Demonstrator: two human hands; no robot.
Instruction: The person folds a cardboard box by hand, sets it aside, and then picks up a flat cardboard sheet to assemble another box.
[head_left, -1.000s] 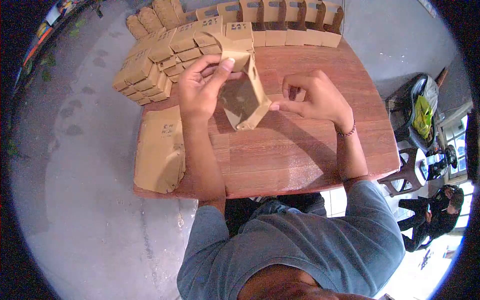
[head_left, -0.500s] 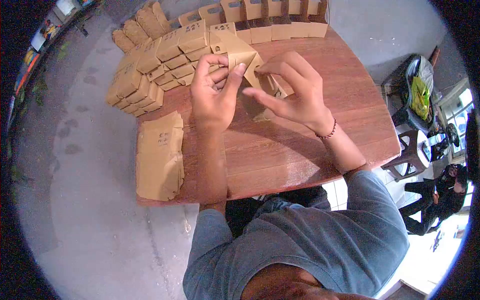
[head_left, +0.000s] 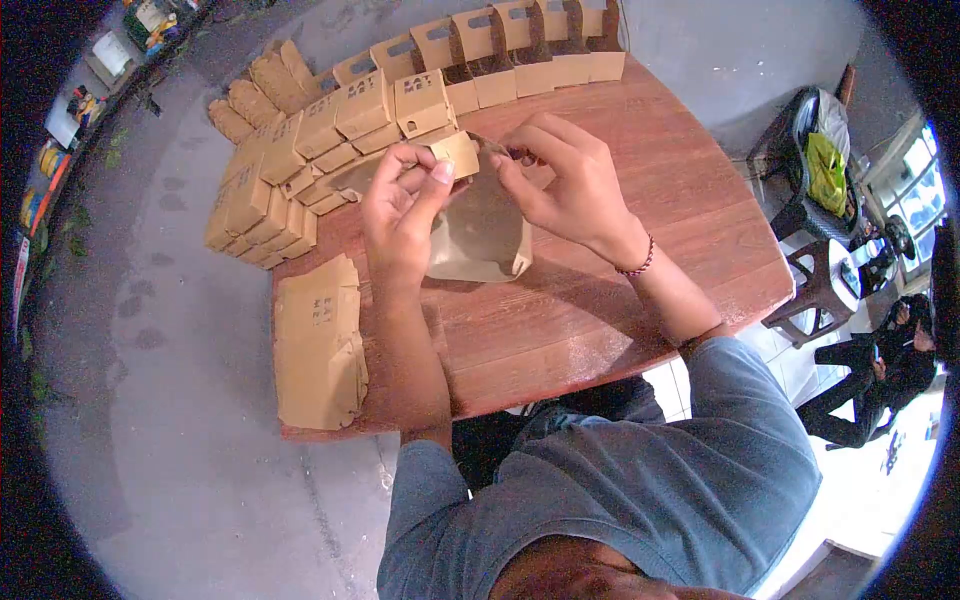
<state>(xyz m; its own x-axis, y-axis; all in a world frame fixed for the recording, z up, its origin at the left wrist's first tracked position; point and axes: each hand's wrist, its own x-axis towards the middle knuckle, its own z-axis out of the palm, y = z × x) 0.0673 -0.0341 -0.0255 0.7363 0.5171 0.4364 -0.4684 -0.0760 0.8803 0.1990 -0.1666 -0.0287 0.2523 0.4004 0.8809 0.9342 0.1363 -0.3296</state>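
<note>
- Left grip (head_left: 402, 220): thumb and fingers closed on the box's pale flap.
- Right grip (head_left: 572, 182): thumb and fingertips nearly together, pinching the box's upper edge.
- Box (head_left: 478, 240): between and below both grips, open, over the desk (head_left: 690, 200).
- Flat cardboard (head_left: 322, 350): on the desk, left of the left grip.
- Printed boxes (head_left: 318, 130): stacked beyond the left grip.
- Open boxes (head_left: 494, 75): in a row beyond both grips.
</note>
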